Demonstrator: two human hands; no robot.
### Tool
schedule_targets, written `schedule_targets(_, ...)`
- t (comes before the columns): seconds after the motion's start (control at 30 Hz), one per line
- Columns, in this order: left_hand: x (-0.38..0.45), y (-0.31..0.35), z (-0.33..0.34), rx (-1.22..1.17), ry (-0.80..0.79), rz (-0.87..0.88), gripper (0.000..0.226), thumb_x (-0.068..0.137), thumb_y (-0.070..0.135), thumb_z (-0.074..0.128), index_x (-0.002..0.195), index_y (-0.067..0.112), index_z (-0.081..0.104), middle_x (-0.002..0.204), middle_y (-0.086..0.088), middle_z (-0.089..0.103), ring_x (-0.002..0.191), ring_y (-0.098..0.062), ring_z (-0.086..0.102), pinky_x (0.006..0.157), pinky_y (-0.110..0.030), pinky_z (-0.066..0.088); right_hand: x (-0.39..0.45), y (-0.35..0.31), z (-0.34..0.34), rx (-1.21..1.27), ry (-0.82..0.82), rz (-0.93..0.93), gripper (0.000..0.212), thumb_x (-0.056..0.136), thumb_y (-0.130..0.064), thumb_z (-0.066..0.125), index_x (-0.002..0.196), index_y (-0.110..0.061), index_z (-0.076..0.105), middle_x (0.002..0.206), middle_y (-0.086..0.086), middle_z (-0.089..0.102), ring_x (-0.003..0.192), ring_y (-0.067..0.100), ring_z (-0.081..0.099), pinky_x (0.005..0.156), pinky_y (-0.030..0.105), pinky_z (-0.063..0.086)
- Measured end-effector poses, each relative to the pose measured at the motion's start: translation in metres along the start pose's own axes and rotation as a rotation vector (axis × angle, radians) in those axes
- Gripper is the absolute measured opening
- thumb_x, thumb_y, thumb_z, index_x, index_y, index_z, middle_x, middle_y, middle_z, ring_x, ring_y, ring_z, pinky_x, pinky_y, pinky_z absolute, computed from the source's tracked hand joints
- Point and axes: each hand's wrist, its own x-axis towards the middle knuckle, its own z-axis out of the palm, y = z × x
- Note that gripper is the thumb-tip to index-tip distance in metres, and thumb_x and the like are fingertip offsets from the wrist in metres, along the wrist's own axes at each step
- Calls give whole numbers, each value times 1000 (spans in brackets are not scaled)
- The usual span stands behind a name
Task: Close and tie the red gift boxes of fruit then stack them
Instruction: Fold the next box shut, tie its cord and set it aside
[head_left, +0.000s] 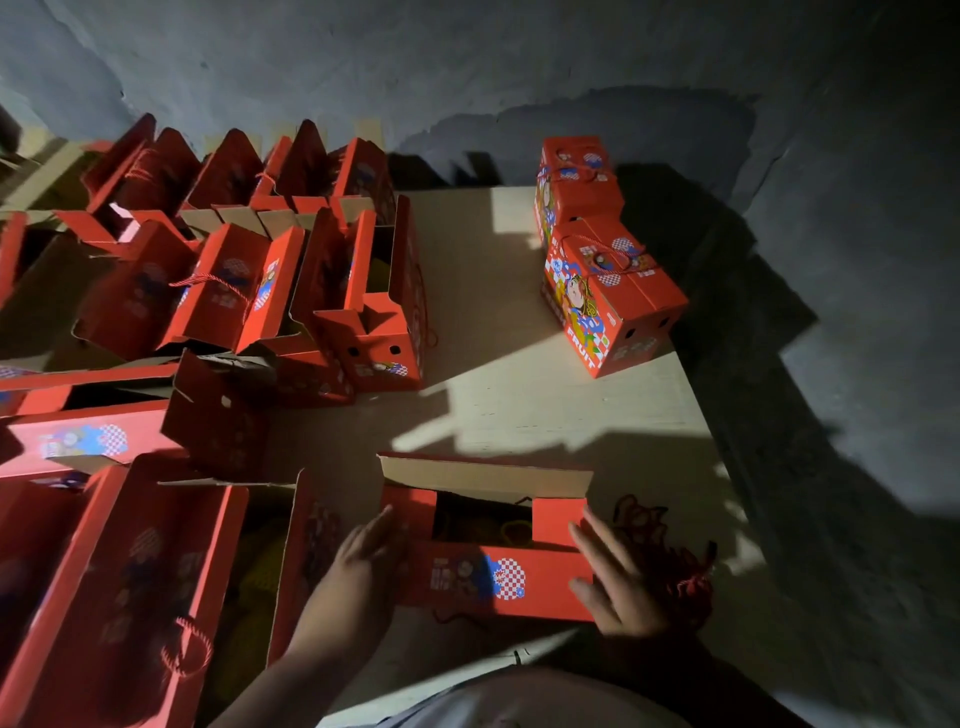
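A red gift box (485, 579) stands in front of me with its top partly shut. The near flap lies folded down, the far flap (483, 480) still stands up, and yellow fruit shows in the dark gap between them. My left hand (363, 551) presses flat on the box's left end. My right hand (615, 582) rests with spread fingers on the right end flap. A bundle of red cord (670, 551) lies on the table just right of the box. Two closed, tied boxes (610, 291) stand side by side at the far right.
Several open red boxes (249, 291) crowd the left half of the pale table (519, 405), flaps up, some with red rope handles. One open box (130, 587) stands close at my left. The table's right edge runs near the closed boxes, with dark floor beyond.
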Motion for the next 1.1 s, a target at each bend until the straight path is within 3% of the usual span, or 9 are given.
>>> schedule_targets(0.1,23,-4,-10,-89,94,-83,57,82,32,68,137,29,56,132,4,58,121,-15,55,96,-29,44,15,3,1,238,168,166,81,96,-31,70,161,-27,21,166,-7,19,154,7,18,121,23,15)
schedule_targets(0.2,42,-6,-19,-125,10,-250,98,75,30,79,157,27,26,147,-6,48,132,-28,50,103,-39,45,42,-2,-10,476,149,211,98,90,-34,78,163,-35,12,162,-21,15,150,-2,16,120,27,20)
schedule_targets(0.33,57,-9,-28,-183,-109,-217,143,63,16,94,162,31,-9,161,-13,30,137,-32,47,106,-43,48,57,-6,-17,534,136,154,56,87,-56,73,138,-44,52,139,-43,42,133,-7,43,110,25,36)
schedule_targets(0.43,56,-10,-31,-153,-54,-101,122,64,22,92,161,30,19,155,0,39,136,-20,48,108,-33,44,51,-1,-13,443,175,117,39,82,-71,59,114,-49,62,121,-44,56,116,-23,48,98,16,39)
schedule_targets(0.53,46,-18,-28,-47,-8,-17,84,70,33,85,146,24,50,144,2,55,131,-22,55,105,-25,41,40,8,-6,333,126,21,36,86,-58,64,115,-38,62,133,-28,57,128,-9,50,107,27,43)
schedule_targets(0.67,31,-29,-12,61,-176,81,96,83,51,77,160,20,29,164,4,21,150,-18,27,119,-18,16,31,19,-1,96,63,-119,32,89,-45,66,117,-37,54,153,-22,39,140,-4,37,114,26,35)
schedule_targets(0.83,38,-24,-4,134,-155,89,87,92,76,25,159,21,31,162,-8,22,151,-26,20,120,-28,17,37,16,6,-57,9,-143,61,100,-40,54,157,-34,32,165,-11,21,152,4,20,123,21,17)
schedule_targets(0.97,56,-20,2,175,-219,117,75,97,72,25,162,38,10,170,-4,8,156,-25,5,123,-32,12,44,17,8,-165,-3,-138,61,104,-40,47,160,-41,23,162,-6,24,148,12,29,121,30,31)
schedule_targets(1.1,59,-15,8,263,-256,117,80,96,60,40,155,53,-13,168,-7,10,155,-31,3,121,-41,26,51,15,11,-218,7,-153,61,106,-37,45,160,-44,18,161,-2,23,146,17,31,114,34,41)
